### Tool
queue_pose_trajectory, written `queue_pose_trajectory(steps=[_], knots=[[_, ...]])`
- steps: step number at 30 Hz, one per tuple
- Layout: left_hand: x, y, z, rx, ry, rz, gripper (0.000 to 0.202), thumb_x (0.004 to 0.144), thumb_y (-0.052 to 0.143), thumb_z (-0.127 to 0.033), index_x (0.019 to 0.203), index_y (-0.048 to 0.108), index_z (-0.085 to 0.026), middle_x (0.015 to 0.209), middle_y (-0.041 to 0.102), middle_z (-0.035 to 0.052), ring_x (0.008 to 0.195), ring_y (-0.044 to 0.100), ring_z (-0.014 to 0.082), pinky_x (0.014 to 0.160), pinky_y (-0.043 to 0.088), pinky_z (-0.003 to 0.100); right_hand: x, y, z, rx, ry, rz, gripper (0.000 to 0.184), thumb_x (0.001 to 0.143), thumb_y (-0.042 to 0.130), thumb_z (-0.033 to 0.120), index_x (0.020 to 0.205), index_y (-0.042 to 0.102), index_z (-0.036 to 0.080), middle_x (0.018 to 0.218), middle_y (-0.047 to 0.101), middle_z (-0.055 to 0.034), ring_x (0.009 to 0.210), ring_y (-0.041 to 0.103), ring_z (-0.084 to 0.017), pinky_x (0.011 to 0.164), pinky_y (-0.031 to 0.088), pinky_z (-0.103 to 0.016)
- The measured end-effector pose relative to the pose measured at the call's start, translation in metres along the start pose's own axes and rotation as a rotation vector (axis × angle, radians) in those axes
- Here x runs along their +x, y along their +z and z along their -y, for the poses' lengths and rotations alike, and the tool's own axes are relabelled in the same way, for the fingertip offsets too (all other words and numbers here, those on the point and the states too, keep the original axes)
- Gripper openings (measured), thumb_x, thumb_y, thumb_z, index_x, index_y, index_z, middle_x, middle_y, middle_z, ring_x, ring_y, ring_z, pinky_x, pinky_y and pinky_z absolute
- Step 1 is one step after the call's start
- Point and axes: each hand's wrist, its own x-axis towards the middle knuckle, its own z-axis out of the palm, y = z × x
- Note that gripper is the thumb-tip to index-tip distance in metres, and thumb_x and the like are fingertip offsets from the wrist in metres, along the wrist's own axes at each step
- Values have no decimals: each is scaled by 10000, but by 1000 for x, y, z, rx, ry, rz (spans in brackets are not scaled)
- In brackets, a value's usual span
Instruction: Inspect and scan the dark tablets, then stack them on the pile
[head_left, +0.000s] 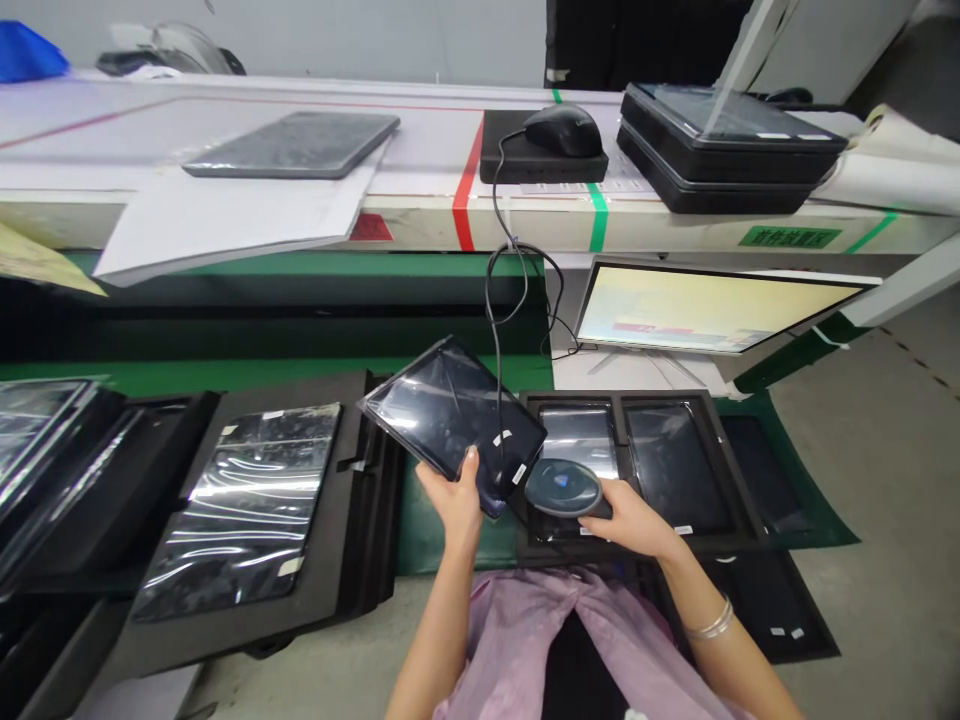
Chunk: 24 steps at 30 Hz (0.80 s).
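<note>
- A dark tablet (452, 420), glossy screen up and tilted, sits just left of the frame's centre; the left hand (452, 503) grips its lower edge, thumb on the glass, the other fingers hidden beneath.
- Just right of it, the right hand (628, 520) is closed around a round grey handheld scanner (562, 487); how the fingers wrap its underside cannot be made out. The scanner's rim is beside the tablet's lower right corner, where small white stickers show, too small to read.
- A black cable (496, 300) crosses over the tablet and climbs to the upper shelf.
- Under the scanner lies a black two-pocket tray (720, 465) with a tablet in each pocket; the left one is partly covered.
- At lower left, a film-wrapped tablet (247, 505) lies on a black foam tray (352, 520); more trays are cut off by the left edge.
- At centre right stands a tilted monitor (712, 308), its text illegible.
- Top centre: a black mouse (562, 130).
</note>
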Motion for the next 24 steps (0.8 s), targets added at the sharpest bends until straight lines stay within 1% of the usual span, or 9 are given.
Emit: queue_pose_trajectory(steps=[8, 12, 19, 24], knots=[[8, 2, -4, -14, 11, 27, 527, 636, 791, -374, 978, 442, -178, 964, 561, 34, 836, 585, 156, 873, 478, 371, 4, 1, 1, 11, -7, -25, 219, 733, 573, 151, 942, 638, 134, 973, 685, -58, 880, 613, -206, 816, 458, -282], [10, 4, -3, -11, 13, 33, 534, 620, 799, -366, 966, 439, -178, 954, 556, 30, 830, 582, 153, 872, 482, 370, 3, 1, 0, 8, 6, -43, 236, 734, 588, 157, 962, 643, 134, 985, 682, -65, 908, 614, -220, 830, 456, -300], [12, 6, -7, -4, 16, 47, 513, 636, 786, -358, 972, 444, -176, 951, 564, 28, 817, 588, 139, 870, 488, 346, 5, 4, -4, 30, 7, -38, 254, 754, 576, 170, 996, 641, 132, 1007, 674, -65, 921, 608, -215, 877, 451, -322], [15, 6, -7, -11, 8, 52, 514, 629, 789, -360, 965, 449, -173, 942, 570, 27, 810, 588, 137, 862, 492, 345, 6, 5, -1, 6, 18, -43, 278, 754, 589, 173, 1024, 640, 131, 1015, 676, -62, 925, 611, -210, 883, 456, -313]])
